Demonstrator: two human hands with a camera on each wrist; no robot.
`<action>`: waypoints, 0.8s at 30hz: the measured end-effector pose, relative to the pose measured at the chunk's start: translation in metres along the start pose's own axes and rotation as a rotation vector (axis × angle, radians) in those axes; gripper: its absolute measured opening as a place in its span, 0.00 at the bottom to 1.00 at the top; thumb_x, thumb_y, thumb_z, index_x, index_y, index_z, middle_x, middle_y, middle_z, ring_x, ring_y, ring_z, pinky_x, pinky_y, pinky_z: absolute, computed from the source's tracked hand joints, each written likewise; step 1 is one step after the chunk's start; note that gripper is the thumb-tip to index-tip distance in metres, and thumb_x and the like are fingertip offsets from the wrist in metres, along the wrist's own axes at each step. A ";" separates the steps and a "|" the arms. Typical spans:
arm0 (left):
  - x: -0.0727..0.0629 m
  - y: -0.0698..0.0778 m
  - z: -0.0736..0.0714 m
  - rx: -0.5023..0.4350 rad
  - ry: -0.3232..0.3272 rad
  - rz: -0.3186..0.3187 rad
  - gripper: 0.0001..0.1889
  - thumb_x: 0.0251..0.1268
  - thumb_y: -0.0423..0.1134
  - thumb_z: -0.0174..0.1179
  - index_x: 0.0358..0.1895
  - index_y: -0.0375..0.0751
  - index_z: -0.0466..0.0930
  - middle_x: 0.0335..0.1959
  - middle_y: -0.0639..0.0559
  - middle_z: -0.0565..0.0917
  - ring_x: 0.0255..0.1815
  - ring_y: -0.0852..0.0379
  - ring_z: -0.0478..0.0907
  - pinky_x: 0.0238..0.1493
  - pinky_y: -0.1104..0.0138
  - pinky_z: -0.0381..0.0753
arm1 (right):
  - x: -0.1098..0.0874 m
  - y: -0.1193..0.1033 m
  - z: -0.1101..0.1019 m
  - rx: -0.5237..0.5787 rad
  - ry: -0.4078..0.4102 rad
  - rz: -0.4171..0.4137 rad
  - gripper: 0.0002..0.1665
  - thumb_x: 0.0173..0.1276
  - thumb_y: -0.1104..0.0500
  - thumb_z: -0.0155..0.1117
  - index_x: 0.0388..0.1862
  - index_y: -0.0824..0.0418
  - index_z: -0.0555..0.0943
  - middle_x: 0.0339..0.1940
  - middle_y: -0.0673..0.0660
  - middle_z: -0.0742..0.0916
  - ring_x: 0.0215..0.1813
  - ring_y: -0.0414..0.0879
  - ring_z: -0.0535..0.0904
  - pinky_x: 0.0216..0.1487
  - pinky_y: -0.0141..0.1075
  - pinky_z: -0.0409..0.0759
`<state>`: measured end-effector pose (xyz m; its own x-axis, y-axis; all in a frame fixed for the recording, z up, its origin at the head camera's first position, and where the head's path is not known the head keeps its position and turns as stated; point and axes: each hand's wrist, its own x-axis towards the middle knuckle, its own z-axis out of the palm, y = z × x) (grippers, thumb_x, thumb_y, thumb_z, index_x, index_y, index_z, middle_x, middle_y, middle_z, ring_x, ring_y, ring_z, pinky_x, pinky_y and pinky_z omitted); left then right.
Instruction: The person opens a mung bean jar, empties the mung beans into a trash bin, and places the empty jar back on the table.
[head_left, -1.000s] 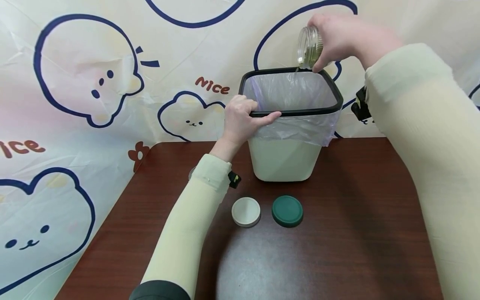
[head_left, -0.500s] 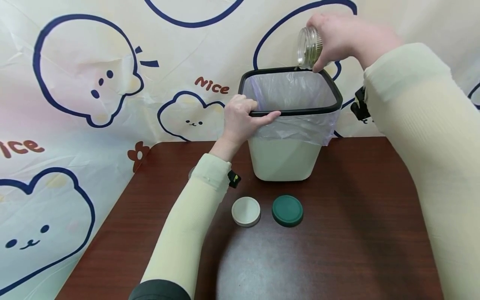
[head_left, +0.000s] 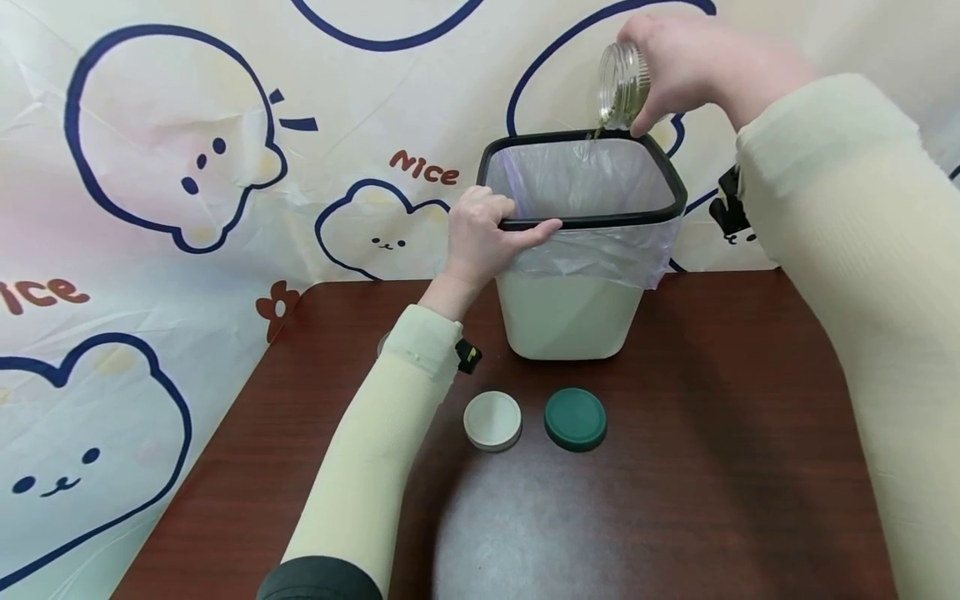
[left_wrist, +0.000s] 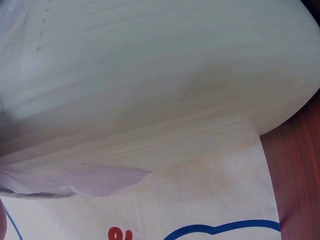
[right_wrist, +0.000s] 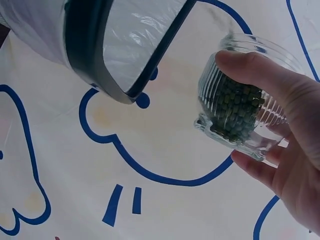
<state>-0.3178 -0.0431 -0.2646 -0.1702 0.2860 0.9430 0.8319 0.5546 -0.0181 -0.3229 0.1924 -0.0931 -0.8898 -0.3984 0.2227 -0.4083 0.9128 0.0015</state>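
Note:
My right hand (head_left: 697, 67) holds a ribbed glass jar (head_left: 619, 77) tipped over the far right of the trash can (head_left: 566, 321), its mouth toward the opening. Small green beans (right_wrist: 235, 107) fill much of the jar in the right wrist view. A few of them fall from its mouth at the back rim in the head view. My left hand (head_left: 480, 233) grips the can's black rim (head_left: 622, 222) at the near left corner, thumb along the front and fingers over the side. A translucent purplish bag (head_left: 592, 258) lines the can and folds down outside.
A white lid (head_left: 492, 420) and a green lid (head_left: 575, 419) lie side by side on the brown table (head_left: 712, 467), in front of the can. Part of a clear round thing (head_left: 382, 343) shows behind my left sleeve. A cartoon-print cloth (head_left: 187, 358) hangs behind.
The right hand and the jar have risen slightly, and more beans now fall from the mouth. The left hand stays on the rim.

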 end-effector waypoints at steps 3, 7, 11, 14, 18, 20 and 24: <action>0.001 0.000 0.000 0.002 -0.004 0.000 0.33 0.43 0.50 0.77 0.06 0.41 0.59 0.08 0.54 0.58 0.15 0.53 0.59 0.22 0.61 0.62 | 0.000 -0.001 -0.002 -0.012 0.017 0.009 0.56 0.52 0.65 0.74 0.73 0.75 0.52 0.64 0.78 0.66 0.62 0.71 0.61 0.62 0.61 0.65; 0.001 0.000 0.000 0.001 -0.006 -0.001 0.33 0.43 0.50 0.77 0.06 0.41 0.60 0.08 0.54 0.58 0.14 0.53 0.58 0.22 0.62 0.61 | 0.000 -0.001 -0.001 -0.007 -0.003 0.004 0.57 0.51 0.64 0.75 0.73 0.74 0.52 0.64 0.78 0.66 0.62 0.71 0.61 0.61 0.61 0.65; 0.000 0.001 0.001 0.001 -0.004 0.003 0.33 0.43 0.51 0.77 0.06 0.41 0.59 0.08 0.54 0.57 0.14 0.53 0.58 0.22 0.61 0.62 | 0.000 -0.001 0.003 0.019 -0.031 -0.003 0.57 0.50 0.65 0.76 0.72 0.75 0.52 0.63 0.78 0.67 0.61 0.71 0.63 0.60 0.62 0.66; -0.001 0.001 0.002 0.000 -0.004 0.002 0.33 0.43 0.51 0.77 0.06 0.41 0.59 0.08 0.54 0.58 0.15 0.53 0.59 0.22 0.61 0.62 | -0.001 0.000 0.004 0.022 -0.026 0.004 0.57 0.51 0.65 0.75 0.73 0.74 0.51 0.64 0.78 0.67 0.61 0.71 0.63 0.61 0.62 0.66; 0.000 0.002 0.002 -0.006 -0.007 -0.006 0.33 0.42 0.50 0.77 0.06 0.41 0.59 0.08 0.54 0.57 0.15 0.53 0.59 0.22 0.62 0.61 | -0.001 0.000 0.000 0.003 0.008 0.010 0.56 0.52 0.64 0.74 0.73 0.74 0.51 0.65 0.78 0.66 0.62 0.72 0.62 0.63 0.61 0.63; 0.000 0.002 0.002 -0.008 -0.005 -0.008 0.33 0.42 0.50 0.77 0.06 0.41 0.59 0.08 0.54 0.57 0.15 0.53 0.58 0.22 0.62 0.61 | 0.001 -0.002 -0.003 -0.003 0.022 0.014 0.57 0.53 0.64 0.74 0.74 0.73 0.51 0.65 0.77 0.65 0.63 0.72 0.62 0.63 0.61 0.63; 0.001 0.001 0.002 -0.007 -0.010 -0.012 0.33 0.43 0.50 0.77 0.06 0.40 0.59 0.09 0.54 0.57 0.15 0.53 0.58 0.22 0.61 0.61 | 0.003 -0.004 -0.003 -0.011 -0.005 -0.001 0.57 0.51 0.63 0.76 0.73 0.74 0.52 0.64 0.77 0.67 0.61 0.71 0.63 0.61 0.61 0.65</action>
<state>-0.3178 -0.0411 -0.2647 -0.1853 0.2878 0.9396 0.8337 0.5522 -0.0047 -0.3232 0.1879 -0.0894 -0.8904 -0.3999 0.2175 -0.4071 0.9133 0.0125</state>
